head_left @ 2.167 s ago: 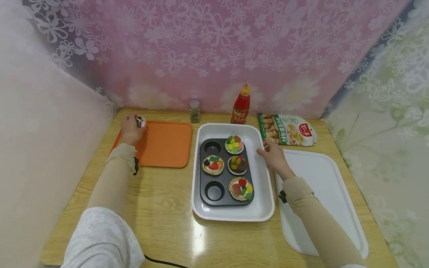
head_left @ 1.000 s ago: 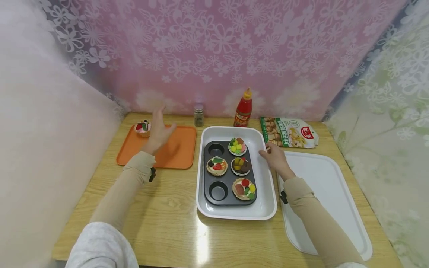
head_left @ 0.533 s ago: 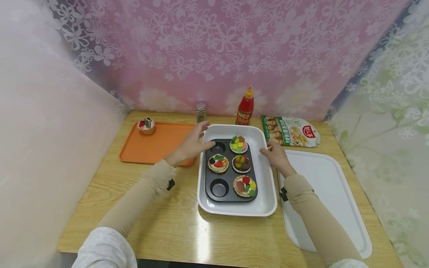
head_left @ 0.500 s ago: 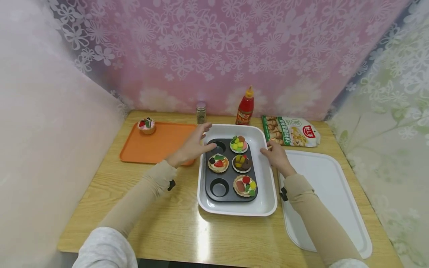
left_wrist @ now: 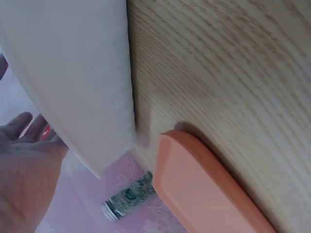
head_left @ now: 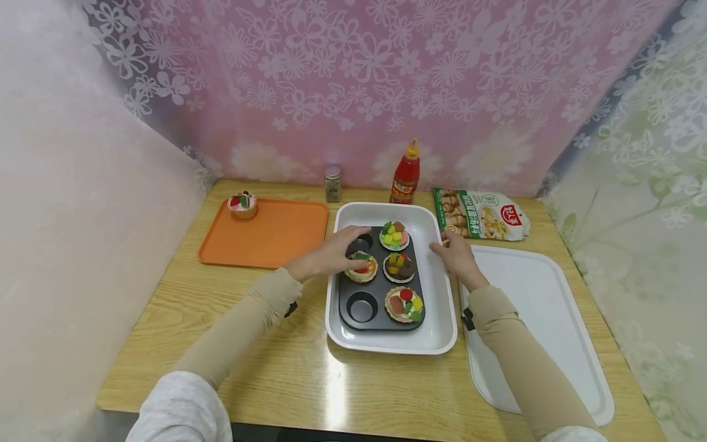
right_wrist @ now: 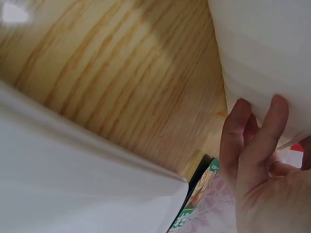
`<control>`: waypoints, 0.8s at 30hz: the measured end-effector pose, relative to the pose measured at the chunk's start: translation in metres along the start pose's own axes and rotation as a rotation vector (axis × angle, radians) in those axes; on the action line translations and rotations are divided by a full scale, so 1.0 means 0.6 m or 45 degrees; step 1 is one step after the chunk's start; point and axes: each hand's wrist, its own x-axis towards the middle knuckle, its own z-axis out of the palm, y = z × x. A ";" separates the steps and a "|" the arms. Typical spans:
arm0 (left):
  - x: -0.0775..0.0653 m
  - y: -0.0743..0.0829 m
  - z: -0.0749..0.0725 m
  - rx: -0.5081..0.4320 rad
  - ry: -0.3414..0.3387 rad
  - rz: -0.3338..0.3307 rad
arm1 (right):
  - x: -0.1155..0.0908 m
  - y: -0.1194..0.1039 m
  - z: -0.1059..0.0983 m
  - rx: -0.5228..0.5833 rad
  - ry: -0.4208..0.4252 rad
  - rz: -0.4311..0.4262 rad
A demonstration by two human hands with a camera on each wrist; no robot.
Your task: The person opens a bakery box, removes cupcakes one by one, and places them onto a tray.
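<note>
A black muffin tin lies inside a deep white tray. Several toy tarts sit in its cups: a strawberry tart at middle left, a green and yellow topped tart, a chocolate tart and a fruit tart down the right side. The top-left and bottom-left cups hold nothing. My left hand hovers over the tin's left column, thumb across the strawberry tart and fingers near the top-left cup. My right hand pinches the tray's right rim, fingertips against its outer wall.
An orange tray with one toy cupcake lies at the left. Behind stand a spice jar and a red sauce bottle. A green and white food packet and a flat white tray are at the right.
My left hand let go of the cupcake on the orange tray and moved right, over the muffin tin. My right hand stays on the white tray's rim.
</note>
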 end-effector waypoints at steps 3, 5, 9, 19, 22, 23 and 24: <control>0.004 0.009 0.006 0.079 -0.072 -0.031 | 0.002 0.001 0.001 -0.003 -0.002 0.002; 0.004 0.017 0.009 0.121 -0.125 -0.050 | 0.002 0.001 0.001 -0.002 -0.004 0.006; 0.004 0.026 0.017 0.170 -0.194 -0.086 | 0.000 0.000 0.002 0.002 -0.009 0.024; 0.001 0.032 0.028 0.425 -0.278 -0.070 | 0.001 0.003 0.005 -0.011 -0.006 0.032; 0.001 0.034 0.030 0.487 -0.269 -0.054 | 0.002 0.003 0.005 -0.009 -0.002 0.034; 0.001 0.034 0.030 0.511 -0.270 -0.047 | 0.003 0.004 0.005 -0.010 -0.002 0.035; 0.002 0.033 0.030 0.530 -0.270 -0.043 | 0.003 0.004 0.006 -0.009 -0.002 0.038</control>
